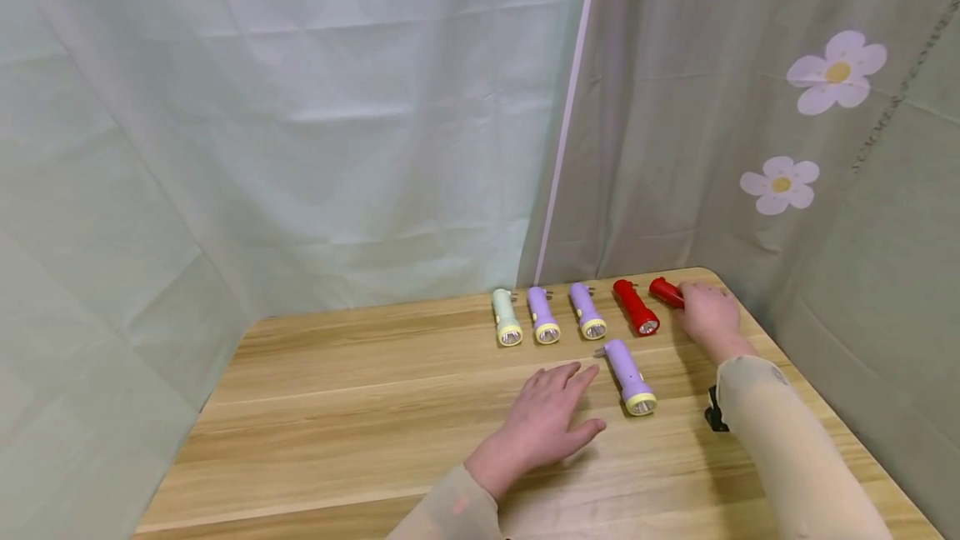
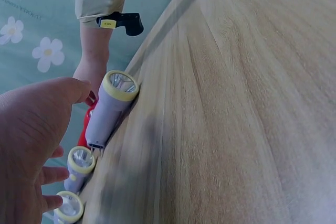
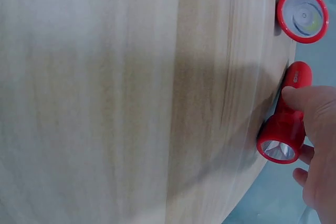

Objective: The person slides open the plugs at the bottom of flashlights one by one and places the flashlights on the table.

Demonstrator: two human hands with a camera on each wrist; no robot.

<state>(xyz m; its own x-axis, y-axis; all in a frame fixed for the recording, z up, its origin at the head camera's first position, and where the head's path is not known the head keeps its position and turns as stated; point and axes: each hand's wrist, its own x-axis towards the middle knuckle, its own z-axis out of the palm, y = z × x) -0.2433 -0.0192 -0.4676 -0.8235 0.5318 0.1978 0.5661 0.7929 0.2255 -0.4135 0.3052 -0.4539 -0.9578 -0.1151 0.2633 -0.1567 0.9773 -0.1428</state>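
Note:
At the far right corner of the table, my right hand (image 1: 708, 317) holds a red flashlight (image 1: 666, 292), its thumb and fingers on either side of the body. In the right wrist view this flashlight (image 3: 284, 132) lies along the tabletop with its lens facing the camera. My left hand (image 1: 542, 422) is spread, palm down, over the middle of the table and holds nothing. Just right of its fingers lies a purple flashlight (image 1: 627, 373) with a yellow rim and plug prongs at its tail; the left wrist view shows this flashlight (image 2: 109, 111) beyond the thumb, apart from it.
Along the back edge stand in a row a pale green flashlight (image 1: 506, 315), two purple flashlights (image 1: 542, 313) and another red flashlight (image 1: 634, 307), lenses toward me. Curtains (image 1: 375, 148) hang behind and beside the wooden table (image 1: 322, 415). A black device (image 1: 716, 412) is at my right wrist.

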